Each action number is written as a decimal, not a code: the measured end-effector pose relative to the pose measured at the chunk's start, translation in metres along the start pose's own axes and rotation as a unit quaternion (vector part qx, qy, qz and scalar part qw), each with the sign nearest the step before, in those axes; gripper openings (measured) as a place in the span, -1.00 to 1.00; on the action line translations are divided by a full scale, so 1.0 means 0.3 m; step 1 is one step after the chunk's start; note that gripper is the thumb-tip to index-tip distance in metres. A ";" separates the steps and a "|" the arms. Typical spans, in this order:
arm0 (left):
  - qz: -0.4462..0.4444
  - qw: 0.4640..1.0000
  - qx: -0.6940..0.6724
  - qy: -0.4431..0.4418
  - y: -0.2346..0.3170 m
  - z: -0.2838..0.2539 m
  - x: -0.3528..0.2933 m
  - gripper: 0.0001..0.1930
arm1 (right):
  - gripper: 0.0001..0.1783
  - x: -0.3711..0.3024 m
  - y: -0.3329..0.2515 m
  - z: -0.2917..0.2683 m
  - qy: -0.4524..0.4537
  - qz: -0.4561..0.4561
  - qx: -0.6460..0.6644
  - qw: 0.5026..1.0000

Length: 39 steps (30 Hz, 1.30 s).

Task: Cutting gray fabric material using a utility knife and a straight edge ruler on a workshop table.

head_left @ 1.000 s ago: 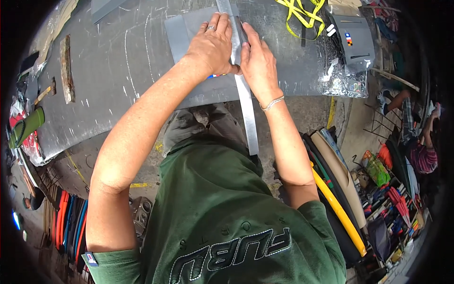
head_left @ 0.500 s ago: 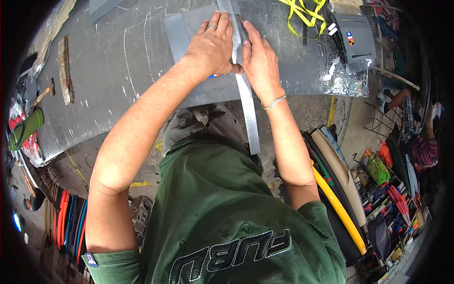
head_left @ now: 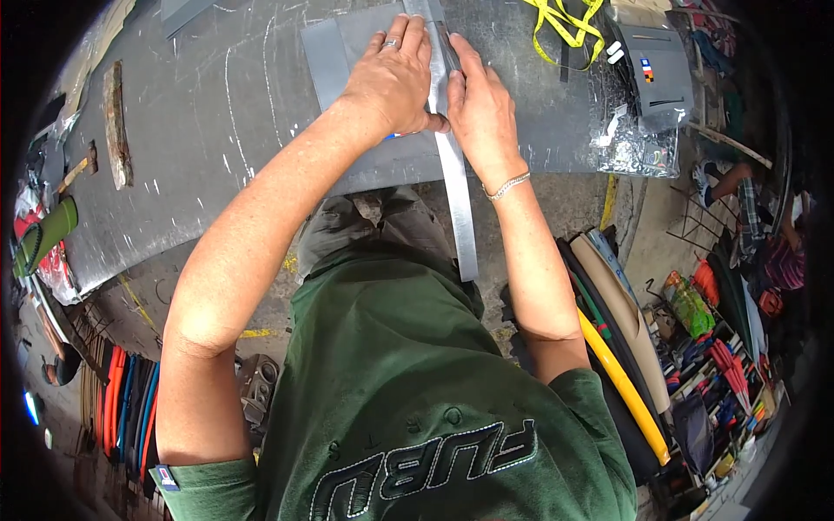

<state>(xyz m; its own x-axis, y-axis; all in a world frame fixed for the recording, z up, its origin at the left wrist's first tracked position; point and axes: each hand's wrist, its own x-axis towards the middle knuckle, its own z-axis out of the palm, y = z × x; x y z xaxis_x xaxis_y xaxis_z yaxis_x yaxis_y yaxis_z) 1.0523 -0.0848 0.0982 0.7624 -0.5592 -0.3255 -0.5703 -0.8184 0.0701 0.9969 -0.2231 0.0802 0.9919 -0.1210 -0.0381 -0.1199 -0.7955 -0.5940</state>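
Observation:
A long metal straightedge (head_left: 462, 204) lies across a grey sheet piece (head_left: 324, 65) on the table and sticks out over its near edge. My left hand (head_left: 395, 82) presses flat on the sheet and straightedge, its fingers stretched forward and its thumb out against the metal. Along the straightedge's right side rests my right hand (head_left: 479, 104), index finger forward and thumb bent in. Something dark and narrow shows beside its fingertips; its kind I cannot make out. A small coloured patch on the sheet peeks out under my left wrist.
The dark, chalk-marked table (head_left: 195, 130) curves across the top. A yellow tape measure (head_left: 565, 30) and a grey panel with slots (head_left: 660, 74) lie at right. A wood strip (head_left: 116, 126) and a hammer (head_left: 82, 167) are at left. Fabric rolls (head_left: 621, 304) stand below right.
Both hands hold nearly the same place on the straightedge. The whole view has shifted very slightly.

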 end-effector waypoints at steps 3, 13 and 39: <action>-0.002 1.000 -0.009 0.003 -0.003 0.007 -0.001 0.28 | -0.49 -0.002 0.003 0.002 0.005 -0.011 -0.006 1.000; 0.004 0.994 0.010 -0.110 0.018 -0.123 -0.005 0.21 | -0.43 0.011 -0.024 -0.028 -0.019 -0.025 -0.019 0.999; 0.005 0.997 -0.024 -0.069 0.001 -0.065 -0.006 0.24 | -0.44 -0.089 -0.059 -0.084 -0.064 0.015 -0.035 0.997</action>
<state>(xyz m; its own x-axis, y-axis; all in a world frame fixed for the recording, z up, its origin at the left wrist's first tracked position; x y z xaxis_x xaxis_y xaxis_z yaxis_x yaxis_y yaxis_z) 1.0567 -0.0865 0.1173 0.7051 -0.5474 -0.4507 -0.5603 -0.8197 0.1188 0.9715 -0.2208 0.1121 0.9846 -0.0728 -0.1592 -0.1478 -0.8328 -0.5335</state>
